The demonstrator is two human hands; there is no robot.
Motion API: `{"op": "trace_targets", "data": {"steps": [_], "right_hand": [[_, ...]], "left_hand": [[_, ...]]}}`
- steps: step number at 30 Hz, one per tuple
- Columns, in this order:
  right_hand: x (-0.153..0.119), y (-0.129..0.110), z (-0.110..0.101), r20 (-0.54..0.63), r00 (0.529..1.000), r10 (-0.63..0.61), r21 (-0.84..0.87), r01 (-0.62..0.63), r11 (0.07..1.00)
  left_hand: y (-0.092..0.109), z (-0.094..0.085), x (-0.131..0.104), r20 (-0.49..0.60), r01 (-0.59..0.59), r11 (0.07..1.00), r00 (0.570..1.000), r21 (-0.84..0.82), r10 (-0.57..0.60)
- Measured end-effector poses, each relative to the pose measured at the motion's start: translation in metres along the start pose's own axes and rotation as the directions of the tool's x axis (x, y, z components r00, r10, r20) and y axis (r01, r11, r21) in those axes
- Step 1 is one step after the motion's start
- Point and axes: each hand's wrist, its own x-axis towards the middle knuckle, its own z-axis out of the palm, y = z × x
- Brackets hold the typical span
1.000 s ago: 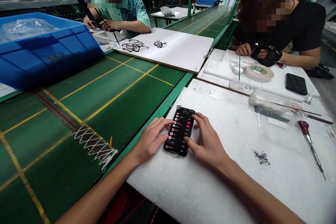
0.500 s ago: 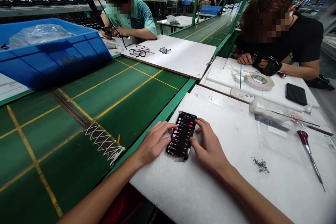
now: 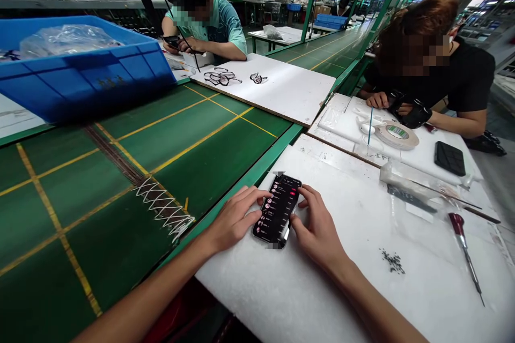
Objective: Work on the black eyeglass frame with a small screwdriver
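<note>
A black phone (image 3: 277,210) with a lit list on its screen lies on the white foam-topped table (image 3: 346,289). At its left edge is my left hand (image 3: 237,218), fingertips touching the side of the phone. My right hand (image 3: 319,225) is at the right edge, with thumb and index finger against the phone. Both hands rest on the table and hold the phone between their fingertips. To the right lie a small pile of dark screws (image 3: 392,261) and a screwdriver with a dark red handle (image 3: 462,246).
A green conveyor (image 3: 120,214) runs on the left, with a blue bin (image 3: 88,75) beyond it. Glasses frames (image 3: 222,76) lie on a white board (image 3: 289,88). Two people work ahead. A tape roll (image 3: 397,135) and a black case (image 3: 449,158) sit at the right.
The view has shifted slightly, and the list on the phone screen has moved. My hands stay at the phone's two edges.
</note>
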Motion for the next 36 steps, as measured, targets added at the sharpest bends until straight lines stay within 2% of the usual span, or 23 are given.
{"op": "trace_targets", "data": {"steps": [36], "right_hand": [[-0.001, 0.010, 0.004, 0.019, 1.000, -0.012, -0.067, 0.013, 0.998]], "left_hand": [[0.003, 0.002, 0.000, -0.042, 0.025, 1.000, 0.999, 0.002, -0.025]]}}
